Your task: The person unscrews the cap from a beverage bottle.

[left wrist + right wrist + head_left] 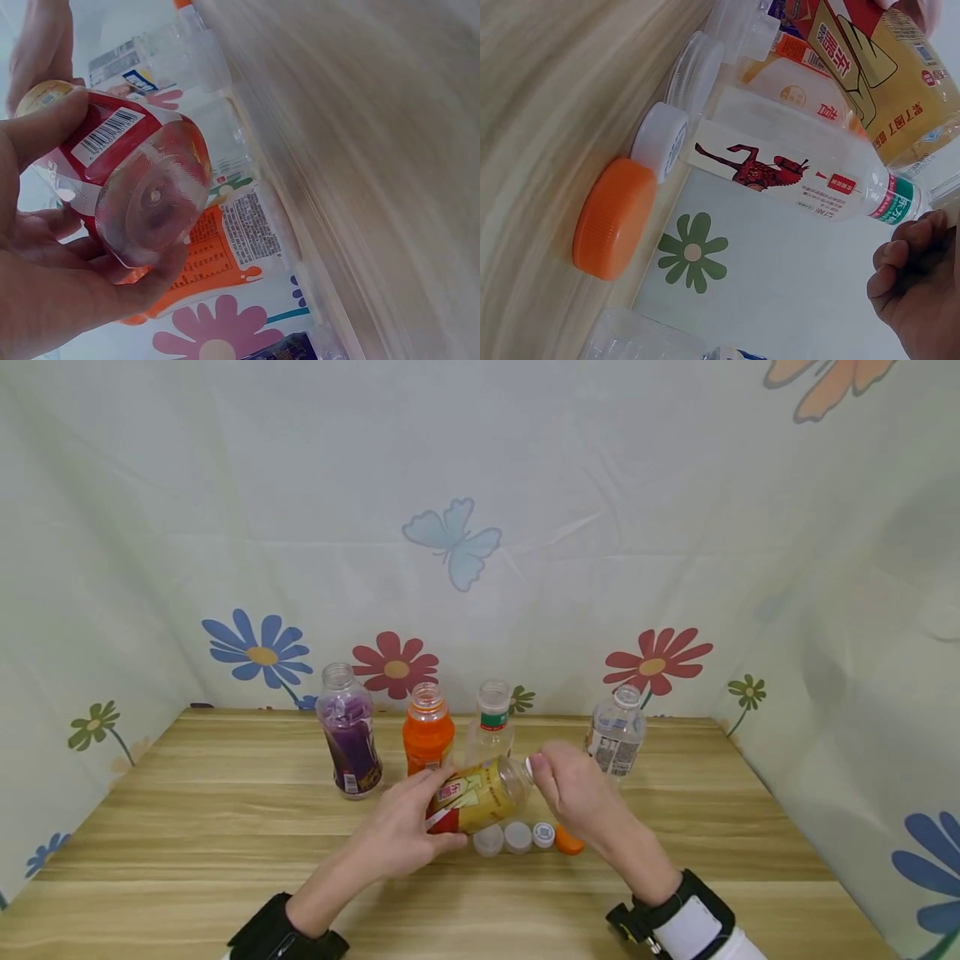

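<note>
My left hand [397, 839] grips a plastic bottle [480, 795] with a yellow and red label around its lower body. The bottle is tilted above the table, its neck pointing up to the right and its bottom showing in the left wrist view. At the neck, my right hand [577, 789] has its fingers curled round a white cap [528, 769], mostly hidden by the hand. Below the bottle, a row of loose caps lies on the table: two translucent ones [517, 838], a white one [543, 835] and an orange one [615, 219].
Behind my hands stand uncapped bottles: a purple one [351, 739] at left, an orange one [427, 731], a clear one with a green neck band [491, 731], and a clear one with a white label [617, 731] at right. A flowered curtain [525, 610] hangs behind the wooden table [187, 827].
</note>
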Action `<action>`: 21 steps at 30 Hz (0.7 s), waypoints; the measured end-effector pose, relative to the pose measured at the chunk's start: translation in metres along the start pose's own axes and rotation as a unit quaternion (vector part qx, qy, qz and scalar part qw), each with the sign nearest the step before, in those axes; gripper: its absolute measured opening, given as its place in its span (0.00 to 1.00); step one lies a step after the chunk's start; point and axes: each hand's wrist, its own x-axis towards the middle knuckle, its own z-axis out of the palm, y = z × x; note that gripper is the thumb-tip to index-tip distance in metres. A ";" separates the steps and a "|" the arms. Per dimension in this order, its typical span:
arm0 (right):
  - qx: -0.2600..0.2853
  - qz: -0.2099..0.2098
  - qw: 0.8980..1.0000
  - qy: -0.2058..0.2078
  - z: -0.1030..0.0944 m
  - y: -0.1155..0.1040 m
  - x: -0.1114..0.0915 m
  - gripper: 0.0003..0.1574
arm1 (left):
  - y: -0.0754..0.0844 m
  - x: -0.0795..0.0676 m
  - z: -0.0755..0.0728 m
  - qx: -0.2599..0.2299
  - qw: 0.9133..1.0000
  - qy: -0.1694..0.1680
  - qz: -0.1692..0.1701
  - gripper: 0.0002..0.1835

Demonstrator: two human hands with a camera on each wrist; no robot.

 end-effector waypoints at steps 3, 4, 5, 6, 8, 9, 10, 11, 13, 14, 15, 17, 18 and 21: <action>-0.005 0.005 1.000 -0.016 -0.002 -0.002 0.000 0.19 | 0.000 0.000 0.000 0.001 1.000 0.004 0.005 0.45; -0.007 0.005 1.000 -0.019 -0.002 -0.003 0.000 0.19 | 0.000 0.000 0.000 0.002 1.000 0.004 0.006 0.45; -0.010 0.005 1.000 -0.021 -0.002 -0.003 0.000 0.18 | 0.000 0.000 0.000 0.004 1.000 0.005 0.007 0.45; -0.012 0.004 1.000 -0.022 -0.003 -0.004 0.000 0.18 | 0.000 0.000 0.000 0.005 1.000 0.007 0.007 0.45; -0.015 0.006 1.000 -0.023 -0.004 -0.006 0.000 0.17 | 0.001 0.000 -0.001 0.005 1.000 0.013 0.008 0.45; -0.015 0.011 1.000 -0.024 -0.004 -0.007 0.000 0.17 | 0.001 0.000 -0.001 0.003 1.000 0.017 0.007 0.44; -0.013 0.018 0.999 -0.024 -0.005 -0.008 0.000 0.17 | 0.001 0.000 -0.001 0.003 1.000 0.023 0.006 0.44; -0.007 0.029 0.999 -0.024 -0.006 -0.010 0.000 0.17 | 0.002 0.000 -0.001 0.004 1.000 0.029 0.006 0.43; 0.014 0.060 0.998 -0.022 -0.009 -0.013 0.000 0.17 | 0.003 0.000 -0.002 0.009 0.999 0.040 0.005 0.43; 0.028 0.077 0.996 -0.021 -0.010 -0.015 0.001 0.17 | 0.003 0.000 -0.002 0.014 0.999 0.046 0.004 0.43; 0.043 0.093 0.995 -0.020 -0.012 -0.016 0.001 0.17 | 0.004 0.000 -0.003 0.019 0.999 0.051 0.004 0.43; 0.076 0.119 0.990 -0.018 -0.016 -0.020 0.002 0.16 | 0.004 0.000 -0.003 0.030 0.998 0.059 0.006 0.44; 0.090 0.129 0.987 -0.017 -0.017 -0.021 0.002 0.17 | 0.004 0.000 -0.003 0.035 0.997 0.062 0.006 0.44; 0.121 0.152 0.981 -0.026 -0.021 -0.023 0.003 0.18 | 0.004 0.000 -0.004 0.042 0.997 0.068 0.008 0.44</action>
